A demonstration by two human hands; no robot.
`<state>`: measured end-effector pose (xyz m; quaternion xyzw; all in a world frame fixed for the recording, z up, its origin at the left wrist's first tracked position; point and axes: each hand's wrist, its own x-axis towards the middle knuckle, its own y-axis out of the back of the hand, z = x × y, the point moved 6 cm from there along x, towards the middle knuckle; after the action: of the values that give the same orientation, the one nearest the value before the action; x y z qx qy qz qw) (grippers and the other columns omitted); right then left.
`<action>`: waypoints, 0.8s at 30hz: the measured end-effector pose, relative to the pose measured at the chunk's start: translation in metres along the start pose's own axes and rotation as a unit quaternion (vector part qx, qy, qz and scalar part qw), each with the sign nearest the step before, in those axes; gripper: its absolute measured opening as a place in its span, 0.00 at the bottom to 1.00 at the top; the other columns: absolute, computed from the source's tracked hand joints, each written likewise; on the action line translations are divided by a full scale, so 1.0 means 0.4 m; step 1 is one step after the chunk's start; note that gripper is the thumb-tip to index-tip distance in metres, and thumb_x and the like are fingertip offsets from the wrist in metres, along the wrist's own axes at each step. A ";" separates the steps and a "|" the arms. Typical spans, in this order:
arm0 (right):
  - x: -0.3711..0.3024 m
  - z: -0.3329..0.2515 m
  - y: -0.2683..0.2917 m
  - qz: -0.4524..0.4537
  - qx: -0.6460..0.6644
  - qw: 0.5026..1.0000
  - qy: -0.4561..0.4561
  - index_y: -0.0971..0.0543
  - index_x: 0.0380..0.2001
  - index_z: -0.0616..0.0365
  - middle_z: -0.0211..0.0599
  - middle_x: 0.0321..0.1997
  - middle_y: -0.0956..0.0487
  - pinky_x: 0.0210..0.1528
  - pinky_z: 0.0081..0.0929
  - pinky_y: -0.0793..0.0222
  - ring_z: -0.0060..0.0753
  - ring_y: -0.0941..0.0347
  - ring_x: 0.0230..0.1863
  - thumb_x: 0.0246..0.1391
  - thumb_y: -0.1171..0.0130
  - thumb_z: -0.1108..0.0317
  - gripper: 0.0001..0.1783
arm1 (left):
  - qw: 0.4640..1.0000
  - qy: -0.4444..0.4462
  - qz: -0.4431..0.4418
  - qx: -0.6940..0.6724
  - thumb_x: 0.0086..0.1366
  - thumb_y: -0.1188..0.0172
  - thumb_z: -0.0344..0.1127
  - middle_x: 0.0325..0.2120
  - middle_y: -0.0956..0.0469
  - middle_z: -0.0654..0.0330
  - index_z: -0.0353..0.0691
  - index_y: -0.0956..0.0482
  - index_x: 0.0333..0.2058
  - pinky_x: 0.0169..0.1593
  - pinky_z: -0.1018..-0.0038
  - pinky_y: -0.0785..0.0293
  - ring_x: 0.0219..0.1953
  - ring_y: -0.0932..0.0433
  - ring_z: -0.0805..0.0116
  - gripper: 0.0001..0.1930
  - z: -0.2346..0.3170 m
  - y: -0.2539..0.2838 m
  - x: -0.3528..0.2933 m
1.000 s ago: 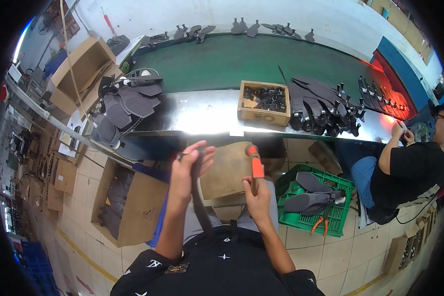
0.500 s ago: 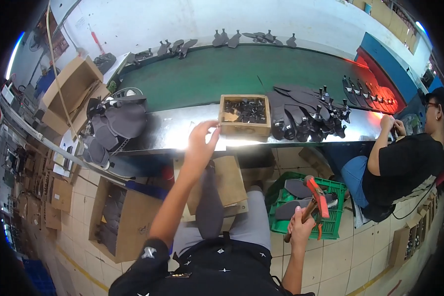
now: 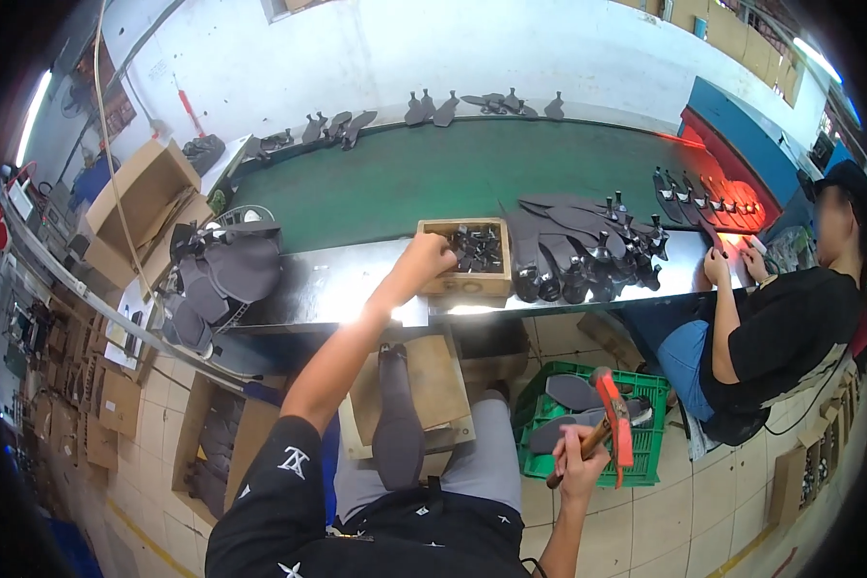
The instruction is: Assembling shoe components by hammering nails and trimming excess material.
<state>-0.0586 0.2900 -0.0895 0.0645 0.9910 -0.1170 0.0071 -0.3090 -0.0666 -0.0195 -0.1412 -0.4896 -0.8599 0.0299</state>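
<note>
Left hand in the box of small black parts, hammer in the right

The dark gray shoe sole (image 3: pixel 397 424) lies lengthwise in front of the person's waist, on a wooden board (image 3: pixel 443 371) between the legs, narrow end pointing away. Neither hand touches it: it sits between the left forearm and the right hand (image 3: pixel 580 458). The hands are well apart. The right one is closed around the handle of a hammer (image 3: pixel 619 429) with an orange head, held up in front of a green crate. The left hand (image 3: pixel 427 260) dips into the near left part of a wooden box (image 3: pixel 464 285); its fingertips are hidden, so I cannot tell whether they grip anything.

The box holds a heap of small black parts (image 3: pixel 480 247). The green crate (image 3: pixel 654 438) on the floor contains more soles, and a cardboard box (image 3: pixel 253 438) to the left holds another stack.

The box stands on the metal edge of a long desk (image 3: pixel 342 279) with a green surface behind. A pile of soles (image 3: pixel 236 265) lies at its left; beside the box are soles with shiny black heels (image 3: pixel 588 270). More soles line the far edge, below a pale wall (image 3: pixel 337 63). At right, a co-worker (image 3: pixel 790 323) sits by a red-lit machine (image 3: pixel 737 144).
</note>
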 end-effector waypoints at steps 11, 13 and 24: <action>0.036 -0.231 -0.345 -0.210 0.046 0.972 0.094 0.22 0.46 0.68 0.44 0.34 0.19 0.15 0.13 0.43 0.14 0.37 0.14 0.60 0.40 0.74 0.12 | 0.807 0.100 -0.004 -0.582 0.66 0.37 0.30 0.30 0.16 0.52 0.28 0.17 0.37 0.28 0.78 0.23 0.28 0.21 0.74 0.09 0.348 0.253 -0.507; 0.023 -0.266 -0.393 -0.243 0.030 0.963 0.115 0.22 0.46 0.68 0.44 0.37 0.20 0.16 0.13 0.42 0.15 0.36 0.16 0.59 0.38 0.73 0.13 | 0.790 0.103 -0.007 -0.605 0.66 0.37 0.31 0.30 0.16 0.53 0.28 0.17 0.37 0.28 0.78 0.23 0.28 0.21 0.74 0.09 0.360 0.257 -0.545; -0.055 -0.284 -0.536 -0.326 0.036 0.934 0.143 0.23 0.46 0.66 0.55 0.50 0.22 0.20 0.14 0.31 0.22 0.23 0.28 0.55 0.33 0.71 0.17 | 0.650 0.165 -0.016 -0.741 0.70 0.41 0.35 0.30 0.18 0.57 0.30 0.19 0.38 0.26 0.80 0.26 0.27 0.22 0.77 0.11 0.348 0.242 -0.654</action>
<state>-0.0646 0.1070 0.0712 -0.2459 0.9432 -0.1384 -0.1756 -0.0103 -0.0210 0.0570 0.0356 0.3218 -0.9460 -0.0180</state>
